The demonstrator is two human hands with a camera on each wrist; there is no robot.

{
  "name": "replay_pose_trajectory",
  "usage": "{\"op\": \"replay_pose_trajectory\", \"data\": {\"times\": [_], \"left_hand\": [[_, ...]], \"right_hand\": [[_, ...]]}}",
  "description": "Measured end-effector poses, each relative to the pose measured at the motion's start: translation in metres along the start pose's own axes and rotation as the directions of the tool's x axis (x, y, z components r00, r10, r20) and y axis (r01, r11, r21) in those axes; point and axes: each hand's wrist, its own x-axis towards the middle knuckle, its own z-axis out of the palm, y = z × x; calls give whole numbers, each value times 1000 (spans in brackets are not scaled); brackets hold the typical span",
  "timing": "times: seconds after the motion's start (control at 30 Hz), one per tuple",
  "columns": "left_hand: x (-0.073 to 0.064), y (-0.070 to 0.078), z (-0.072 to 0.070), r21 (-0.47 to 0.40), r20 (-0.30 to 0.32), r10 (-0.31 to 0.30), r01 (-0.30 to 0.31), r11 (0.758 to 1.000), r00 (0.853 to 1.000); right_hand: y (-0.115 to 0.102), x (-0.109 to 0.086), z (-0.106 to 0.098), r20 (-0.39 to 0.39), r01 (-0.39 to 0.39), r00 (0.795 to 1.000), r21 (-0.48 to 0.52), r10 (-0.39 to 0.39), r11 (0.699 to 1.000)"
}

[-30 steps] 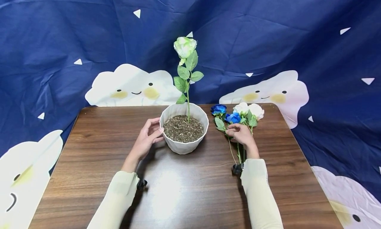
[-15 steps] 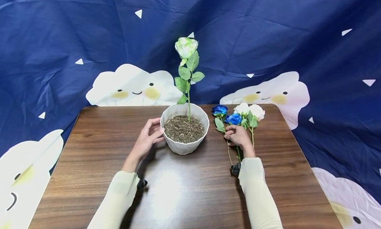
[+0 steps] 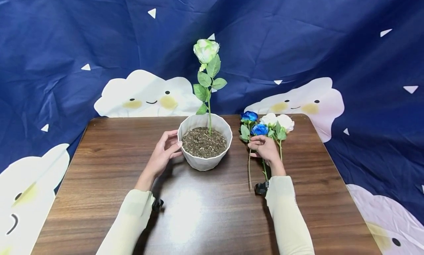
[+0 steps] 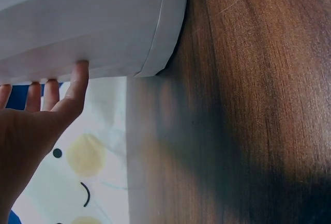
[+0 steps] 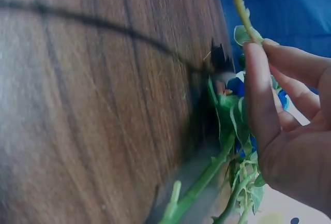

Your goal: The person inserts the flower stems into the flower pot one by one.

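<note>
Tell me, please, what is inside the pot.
The pot holds soil, with one pale green rose upright in it. The soil hides the end of the stem and the pot's floor, so neither can be seen.

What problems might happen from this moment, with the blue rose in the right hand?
The held blue rose might twist or slip, because the right hand pinches only its thin stem. It might also snag the second blue rose close beside it. The left hand touches only one side of the pot, so a push might slide it.
</note>
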Motion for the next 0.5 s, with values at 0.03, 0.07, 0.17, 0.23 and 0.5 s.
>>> {"op": "replay_pose_trajectory", "data": {"times": [0.03, 0.07, 0.17, 0.23, 0.5], "left_hand": [[0, 0, 0, -1, 0, 0, 0, 1000, 1000], [0, 0, 0, -3, 1, 0, 0, 1000, 1000], [0, 1, 0, -11, 2, 0, 0, 1000, 1000], [1, 1, 0, -12, 5, 0, 0, 1000, 1000], [0, 0, 0, -1, 9, -2, 2, 1000, 1000]], "right_hand": [[-1, 0, 1, -4, 6, 1000, 9, -6, 1000], [-1, 0, 2, -13, 11, 1000, 22, -11, 1000], [-5, 1, 4, -47, 32, 998, 65, -29, 997], [-7, 1, 6, -72, 47, 997, 94, -40, 994], [-21, -4, 8, -119, 102, 989, 124, -88, 987]]}}
